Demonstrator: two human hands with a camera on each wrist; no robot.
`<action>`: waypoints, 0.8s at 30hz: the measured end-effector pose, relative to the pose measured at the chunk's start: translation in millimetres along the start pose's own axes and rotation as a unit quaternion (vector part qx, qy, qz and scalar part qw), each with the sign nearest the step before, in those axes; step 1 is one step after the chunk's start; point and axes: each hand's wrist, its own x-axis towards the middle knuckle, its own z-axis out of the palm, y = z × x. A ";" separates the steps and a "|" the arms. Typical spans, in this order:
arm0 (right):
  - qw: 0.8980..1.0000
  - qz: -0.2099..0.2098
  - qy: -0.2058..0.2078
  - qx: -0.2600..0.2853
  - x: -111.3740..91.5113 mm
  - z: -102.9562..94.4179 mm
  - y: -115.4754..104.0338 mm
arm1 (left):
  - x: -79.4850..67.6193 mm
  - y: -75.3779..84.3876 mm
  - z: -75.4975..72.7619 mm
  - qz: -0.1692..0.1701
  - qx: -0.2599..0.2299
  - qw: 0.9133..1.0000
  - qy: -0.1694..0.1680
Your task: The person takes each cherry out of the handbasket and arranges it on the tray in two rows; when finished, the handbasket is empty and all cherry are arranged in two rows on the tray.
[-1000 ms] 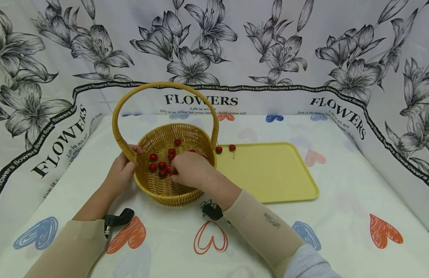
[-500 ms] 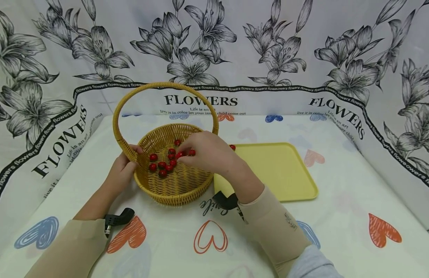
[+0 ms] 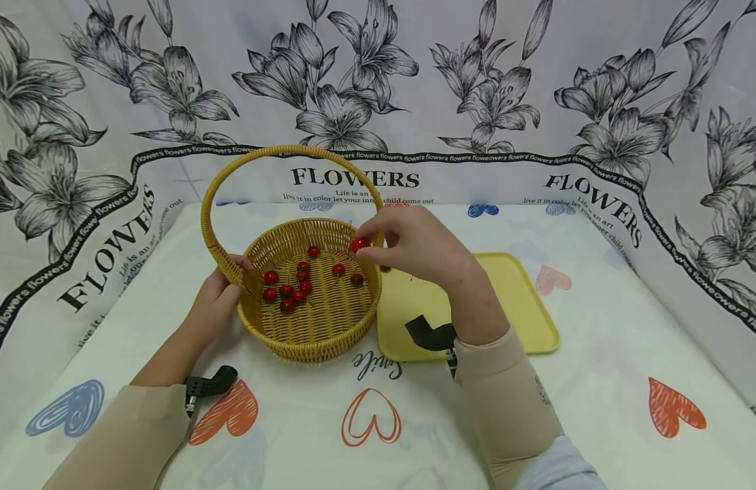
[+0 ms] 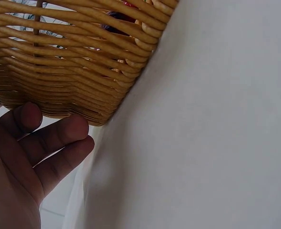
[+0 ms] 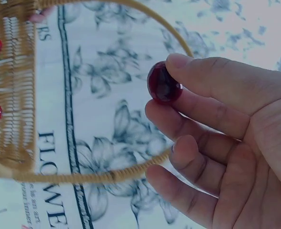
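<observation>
1. The right hand (image 3: 420, 241) is pinching one glossy, round, dark-red cherry (image 3: 360, 243) at the tips of its thumb and foremost fingers; in the right wrist view its other fingers are bending loosely, holding nothing.
2. In the head view, that cherry is appearing over the right rim of a round, golden-brown woven basket (image 3: 310, 347), raised above the basket's floor.
3. The left hand (image 3: 215, 296) is gripping the basket's left side where the tall, arched wicker handle (image 3: 292, 148) is joining the rim, thumb and finger closing on it; in the left wrist view, three gently curving fingers are reaching beside the outer wall.
4. More small red cherries (image 3: 299, 296) are lying inside the basket, mostly clustering left of its middle.
5. A flat, rectangular yellow tray (image 3: 414, 299) is resting just right of the basket, the right hand and forearm partly covering it.
6. A white cloth printed with red and blue hearts (image 3: 598, 408) is lying beneath everything.
</observation>
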 end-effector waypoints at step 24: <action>0.977 0.192 0.091 0.006 -14.7 -45.7 82.5 | -0.3 2.8 -0.2 -0.007 0.001 1.000 -0.002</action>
